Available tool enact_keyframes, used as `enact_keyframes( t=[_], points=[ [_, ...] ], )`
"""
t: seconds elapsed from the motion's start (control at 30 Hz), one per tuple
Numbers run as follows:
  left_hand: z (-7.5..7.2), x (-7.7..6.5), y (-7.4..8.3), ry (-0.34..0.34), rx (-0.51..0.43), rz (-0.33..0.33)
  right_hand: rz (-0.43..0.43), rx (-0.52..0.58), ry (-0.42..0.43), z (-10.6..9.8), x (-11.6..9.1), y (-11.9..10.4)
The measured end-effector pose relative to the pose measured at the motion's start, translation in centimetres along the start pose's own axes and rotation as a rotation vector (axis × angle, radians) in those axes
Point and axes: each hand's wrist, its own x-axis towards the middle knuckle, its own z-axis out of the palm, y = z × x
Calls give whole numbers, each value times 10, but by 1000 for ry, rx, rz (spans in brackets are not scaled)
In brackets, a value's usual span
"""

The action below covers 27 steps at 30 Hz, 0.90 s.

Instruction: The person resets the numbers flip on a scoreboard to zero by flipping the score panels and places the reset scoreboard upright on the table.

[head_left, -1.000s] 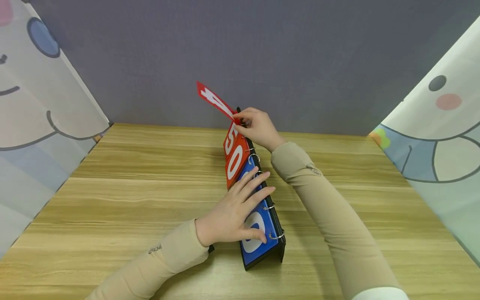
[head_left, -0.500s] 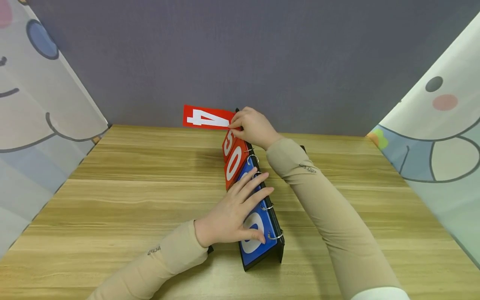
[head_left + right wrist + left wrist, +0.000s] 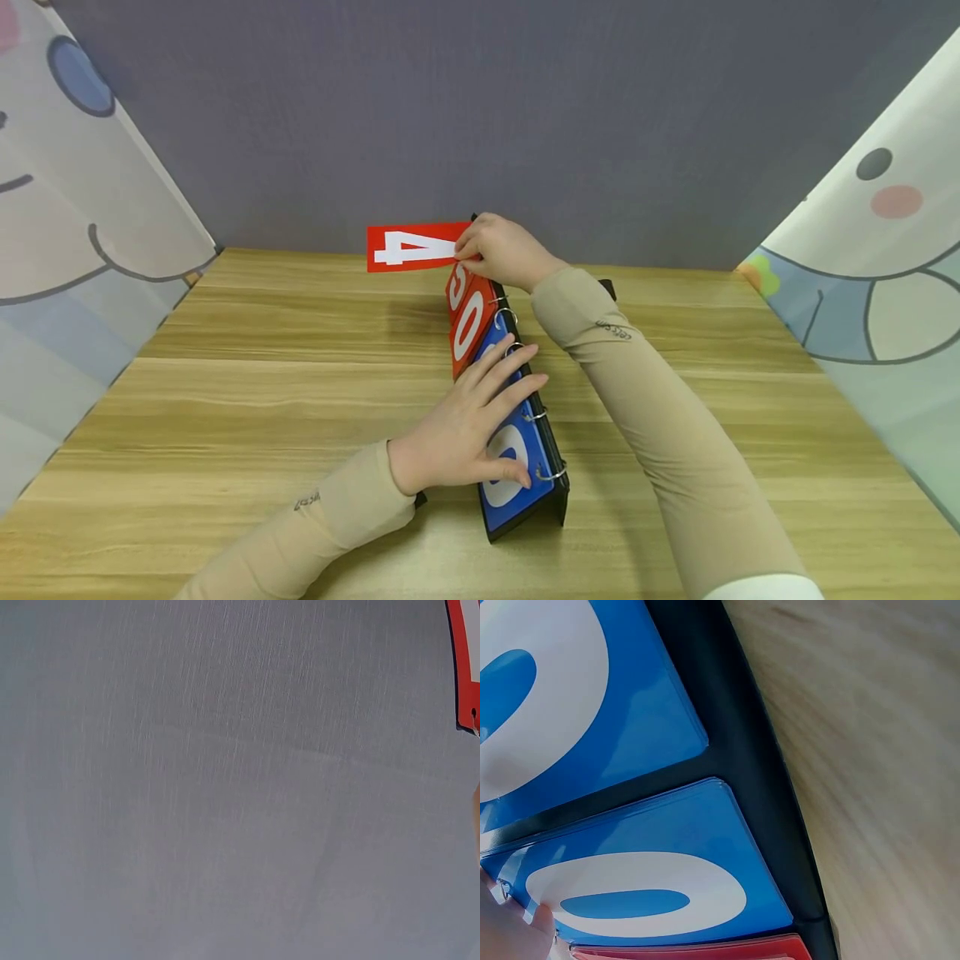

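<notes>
A flip scoreboard stands like a tent, its black base under blue and red number cards on metal rings. My left hand lies spread over the blue cards, fingers straight toward the ringed top edge. A blue 0 card fills much of the left wrist view, with fingertips at its lower left. At the far end my right hand pinches a red card with a white 4 near its ringed edge. That card sticks out leftward above the red 0 card and another red card, partly covered.
The scoreboard rests on a wood-grain table. A grey wall panel rises behind the table's far edge, and printed cartoon sheets stand at both sides. A small black piece shows beyond the right forearm.
The red 4 card has swung down from a steep upward slant to nearly level, its face turned toward the head camera. My right hand moved slightly left with it; the left hand stayed put.
</notes>
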Motion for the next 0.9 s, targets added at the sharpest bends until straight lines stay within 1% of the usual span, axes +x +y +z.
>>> enact_keyframes(
  t=[0.07, 0.13, 0.3, 0.37, 0.47, 0.57, 0.63, 0.7, 0.83, 0.9],
  points=[
    [0, 0, 0, 2, -1, 0, -8, -13, -7, -1, 1, 0],
    [0, 0, 0, 7, -1, 4, 3, -17, -36, -2, 2, -1],
    [1, 1, 0, 18, 0, 22, 100, -8, -160, -5, 5, -6],
    [1, 1, 0, 18, -1, 27, 138, 6, -186, -5, 5, -7],
    [1, 1, 0, 19, -1, 30, 164, 40, -177, -5, 5, -7],
    [1, 1, 0, 20, -1, 24, 162, 88, -141, -3, 4, -3],
    [1, 1, 1, 23, 0, 23, 171, 183, -99, -1, 2, 1],
    [1, 1, 1, 22, -2, 20, 206, 344, -38, 4, -2, 7],
    [1, 1, 1, 19, -9, 18, 290, 804, 173, 16, -16, 21],
    [2, 1, 1, 20, -12, 17, 332, 984, 277, 23, -22, 28]
  ],
)
